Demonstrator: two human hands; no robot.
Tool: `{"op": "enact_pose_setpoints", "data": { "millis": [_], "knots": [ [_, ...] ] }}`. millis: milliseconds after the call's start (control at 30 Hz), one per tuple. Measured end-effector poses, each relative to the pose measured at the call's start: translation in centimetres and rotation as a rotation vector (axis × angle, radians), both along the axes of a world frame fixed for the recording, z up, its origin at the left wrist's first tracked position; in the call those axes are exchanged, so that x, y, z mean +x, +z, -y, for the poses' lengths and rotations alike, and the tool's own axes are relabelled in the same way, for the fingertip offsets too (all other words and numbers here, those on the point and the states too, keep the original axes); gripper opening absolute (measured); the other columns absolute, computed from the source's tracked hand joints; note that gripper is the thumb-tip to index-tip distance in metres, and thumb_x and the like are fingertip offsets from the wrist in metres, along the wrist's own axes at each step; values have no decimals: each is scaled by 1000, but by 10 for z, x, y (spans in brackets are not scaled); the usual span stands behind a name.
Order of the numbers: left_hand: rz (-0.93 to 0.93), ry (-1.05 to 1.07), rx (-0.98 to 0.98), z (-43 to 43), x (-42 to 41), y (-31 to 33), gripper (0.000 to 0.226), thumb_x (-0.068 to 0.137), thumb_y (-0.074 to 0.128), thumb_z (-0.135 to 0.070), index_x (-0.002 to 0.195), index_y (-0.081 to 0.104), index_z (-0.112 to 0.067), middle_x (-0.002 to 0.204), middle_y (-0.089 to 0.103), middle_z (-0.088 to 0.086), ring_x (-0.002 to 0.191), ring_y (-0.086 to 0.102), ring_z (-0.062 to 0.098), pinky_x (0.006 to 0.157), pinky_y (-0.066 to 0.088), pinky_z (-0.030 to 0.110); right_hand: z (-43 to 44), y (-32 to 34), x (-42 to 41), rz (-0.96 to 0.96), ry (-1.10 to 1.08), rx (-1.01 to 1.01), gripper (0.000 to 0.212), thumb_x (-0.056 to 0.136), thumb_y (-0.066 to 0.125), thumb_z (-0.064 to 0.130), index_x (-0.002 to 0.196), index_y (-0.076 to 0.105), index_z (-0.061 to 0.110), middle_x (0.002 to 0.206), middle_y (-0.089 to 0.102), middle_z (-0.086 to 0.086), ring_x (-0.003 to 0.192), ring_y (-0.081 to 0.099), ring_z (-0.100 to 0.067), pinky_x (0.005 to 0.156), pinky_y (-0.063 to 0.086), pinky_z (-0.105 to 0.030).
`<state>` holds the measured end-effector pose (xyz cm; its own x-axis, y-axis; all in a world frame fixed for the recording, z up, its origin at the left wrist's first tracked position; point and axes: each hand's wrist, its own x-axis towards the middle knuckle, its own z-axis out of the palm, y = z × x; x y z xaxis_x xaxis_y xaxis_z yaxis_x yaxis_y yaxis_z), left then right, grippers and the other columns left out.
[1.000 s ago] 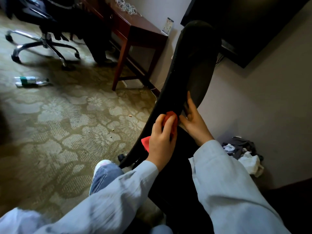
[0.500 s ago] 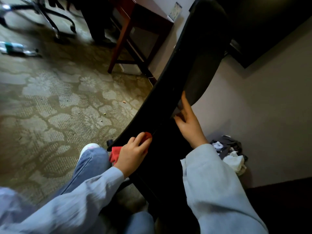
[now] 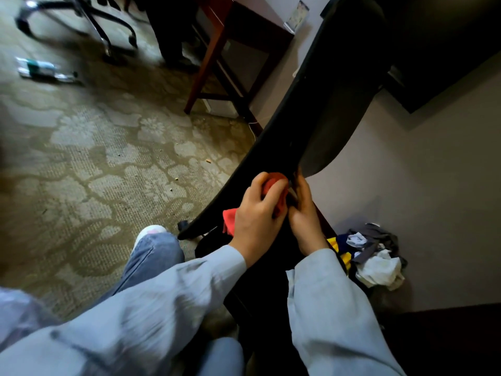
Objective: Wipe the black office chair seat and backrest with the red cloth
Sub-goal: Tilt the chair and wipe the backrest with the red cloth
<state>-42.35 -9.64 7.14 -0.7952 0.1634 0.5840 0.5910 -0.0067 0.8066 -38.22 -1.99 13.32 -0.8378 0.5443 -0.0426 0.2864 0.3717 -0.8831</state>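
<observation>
The left hand point(image 3: 257, 213) gripped the bunched red cloth point(image 3: 274, 184) and pressed it against the lower part of the black office chair's backrest point(image 3: 341, 85), one corner hanging out below the palm. The right hand point(image 3: 305, 215) lay just beside it, fingertips up at the backrest's edge, though whether it gripped anything could not be told. A pile of clothes point(image 3: 376, 261) lay by the wall, and a wooden desk point(image 3: 244, 31) stood on the patterned carpet point(image 3: 95, 158).

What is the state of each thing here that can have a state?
red cloth: bunched, pressed against the backrest
left hand: grips the red cloth
right hand: fingers touch the backrest edge
bottle: lying on the carpet
clothes: heaped beside the wall
</observation>
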Motion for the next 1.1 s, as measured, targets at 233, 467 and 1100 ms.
{"op": "enact_pose_setpoints", "data": {
  "millis": [233,467,1100],
  "knots": [
    [186,-83,17,5,3,-24,39,70,65,-15,108,63,-20,118,55,5,102,52,11,82,39,13,-4,-5,0,36,60,-7,79,88,36,-17,146,18,33,142,36,7,137,34,-15,113,30,-42],
    [499,-129,-25,15,16,-71,30,67,61,-21,96,66,-18,102,59,-1,93,57,13,81,44,24,1,-9,6,79,98,-30,81,89,38,-13,145,13,39,150,29,6,139,29,-11,116,24,-44],
    [285,-54,191,-10,13,-34,39,83,52,-15,122,55,-9,130,44,13,122,44,18,107,32,25,5,-23,2,64,63,66,87,86,38,-17,135,14,51,154,24,3,141,25,-11,116,26,-41]
  ]
}}
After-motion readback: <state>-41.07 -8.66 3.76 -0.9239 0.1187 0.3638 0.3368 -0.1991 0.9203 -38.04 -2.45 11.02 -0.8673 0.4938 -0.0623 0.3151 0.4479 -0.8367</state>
